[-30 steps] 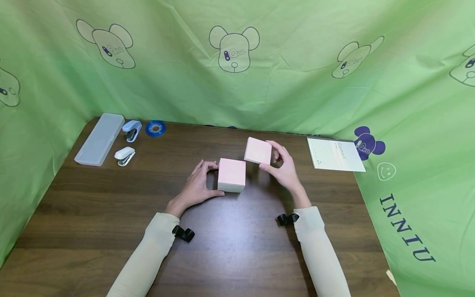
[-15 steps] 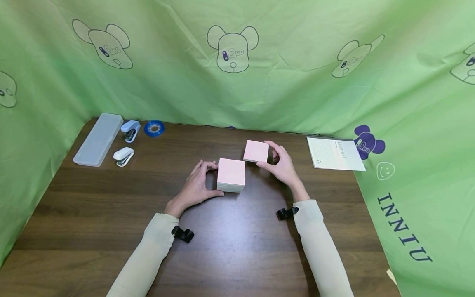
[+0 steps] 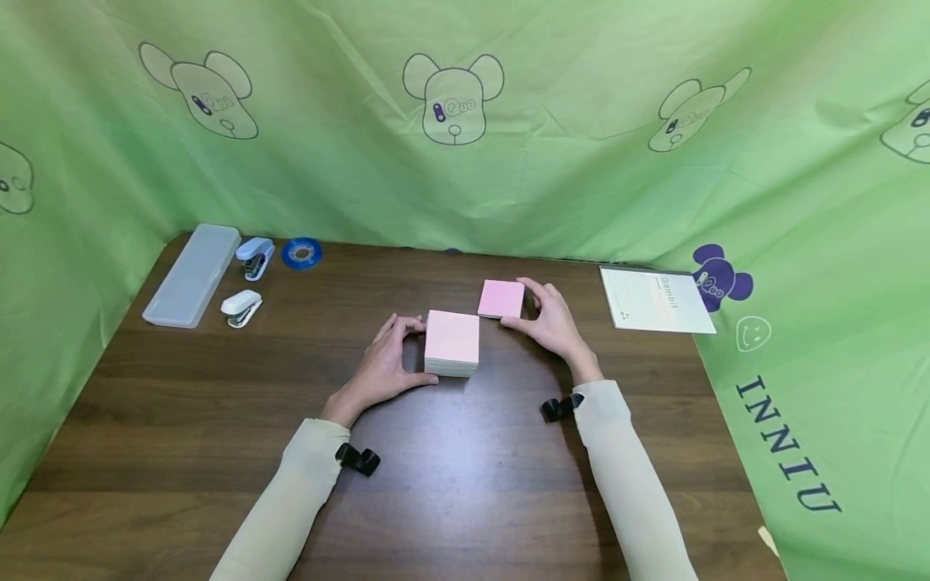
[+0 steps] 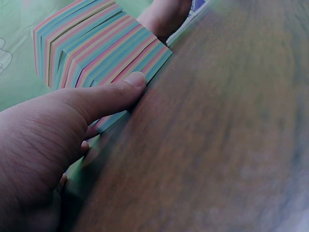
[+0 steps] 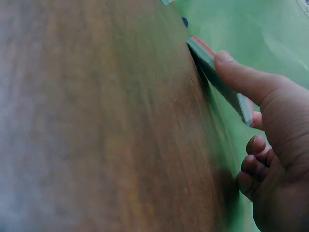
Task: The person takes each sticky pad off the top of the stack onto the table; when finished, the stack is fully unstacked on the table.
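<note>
A tall square stack of paper notes (image 3: 452,337), pink on top, stands on the table. My left hand (image 3: 381,367) holds it from the left, thumb at the near side and fingers at the far side. Layers of pink, yellow, blue and green show along the stack's side (image 4: 96,48) in the left wrist view. Just beyond it to the right, my right hand (image 3: 552,329) pinches a thin pad of pink notes (image 3: 501,299) by its near and far edges. In the right wrist view the thin pad (image 5: 205,52) is low over the table, slightly tilted; contact is unclear.
At the back left lie a translucent case (image 3: 192,274), a blue stapler (image 3: 256,257), a white stapler (image 3: 241,307) and a blue tape roll (image 3: 301,253). A white notepad (image 3: 656,300) lies back right. A green curtain (image 3: 465,194) hangs behind the brown table (image 3: 450,476).
My right hand has lowered the thin pad toward the table beside the tall stack. The left hand and its stack have hardly moved.
</note>
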